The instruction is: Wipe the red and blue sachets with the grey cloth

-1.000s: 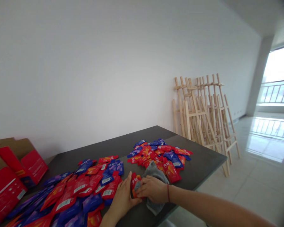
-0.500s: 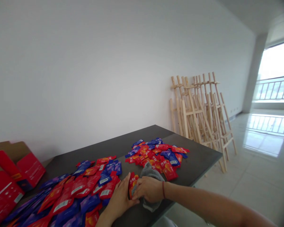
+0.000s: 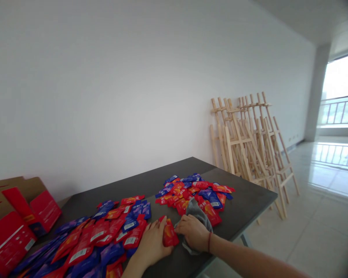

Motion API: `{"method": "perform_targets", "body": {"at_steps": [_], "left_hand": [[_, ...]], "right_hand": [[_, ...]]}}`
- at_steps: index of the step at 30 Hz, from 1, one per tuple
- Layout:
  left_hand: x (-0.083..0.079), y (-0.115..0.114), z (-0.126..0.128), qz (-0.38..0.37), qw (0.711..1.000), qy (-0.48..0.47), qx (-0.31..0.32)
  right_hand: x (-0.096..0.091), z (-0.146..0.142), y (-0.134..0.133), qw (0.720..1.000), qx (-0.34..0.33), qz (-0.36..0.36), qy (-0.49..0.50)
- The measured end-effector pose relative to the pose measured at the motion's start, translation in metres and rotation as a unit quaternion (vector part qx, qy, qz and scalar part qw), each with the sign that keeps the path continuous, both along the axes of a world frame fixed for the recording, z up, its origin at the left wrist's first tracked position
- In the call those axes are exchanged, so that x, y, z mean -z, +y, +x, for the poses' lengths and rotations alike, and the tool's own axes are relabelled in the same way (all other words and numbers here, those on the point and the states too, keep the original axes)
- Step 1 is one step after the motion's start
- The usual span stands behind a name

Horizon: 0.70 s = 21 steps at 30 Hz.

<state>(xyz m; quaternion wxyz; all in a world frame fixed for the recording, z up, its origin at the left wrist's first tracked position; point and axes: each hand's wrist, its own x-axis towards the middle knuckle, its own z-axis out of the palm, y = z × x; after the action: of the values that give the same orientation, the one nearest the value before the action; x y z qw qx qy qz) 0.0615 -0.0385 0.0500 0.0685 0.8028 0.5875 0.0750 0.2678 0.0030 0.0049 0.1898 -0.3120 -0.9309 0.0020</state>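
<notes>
A red sachet lies near the front edge of the dark table. My left hand rests flat beside it with fingers stretched out, touching its left side. Lying on a grey cloth, my right hand curls its fingers over the cloth, fingertips against the sachet's right edge. Behind the cloth sits a small heap of red and blue sachets. A larger spread of red and blue sachets covers the table to the left of my left hand.
Red cartons on brown cardboard stand at the far left. Several wooden easels lean against the white wall beyond the table's right end. Glossy tiled floor runs to a balcony railing at the right.
The red sachet has come down from between my hands and now lies flat on the table. My right hand has shifted slightly right on the cloth; the view tilted a little.
</notes>
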Motion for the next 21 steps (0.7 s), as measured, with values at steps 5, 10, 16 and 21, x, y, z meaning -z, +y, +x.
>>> {"method": "perform_targets", "body": {"at_steps": [5,10,16,21], "left_hand": [[-0.005,0.007,0.027,-0.005,0.999,0.019,0.03],[0.003,0.017,0.03,0.006,0.997,0.001,0.071],[-0.003,0.026,0.021,0.058,0.995,-0.05,0.06],[-0.006,0.042,0.007,0.159,0.974,-0.163,-0.021]], "right_hand": [[0.001,-0.005,-0.004,0.999,0.037,0.003,0.006],[0.0,-0.005,-0.004,0.999,0.039,-0.002,0.001],[-0.007,-0.005,-0.009,0.997,0.065,-0.034,0.035],[-0.015,-0.002,-0.015,0.993,0.076,-0.067,0.055]]}}
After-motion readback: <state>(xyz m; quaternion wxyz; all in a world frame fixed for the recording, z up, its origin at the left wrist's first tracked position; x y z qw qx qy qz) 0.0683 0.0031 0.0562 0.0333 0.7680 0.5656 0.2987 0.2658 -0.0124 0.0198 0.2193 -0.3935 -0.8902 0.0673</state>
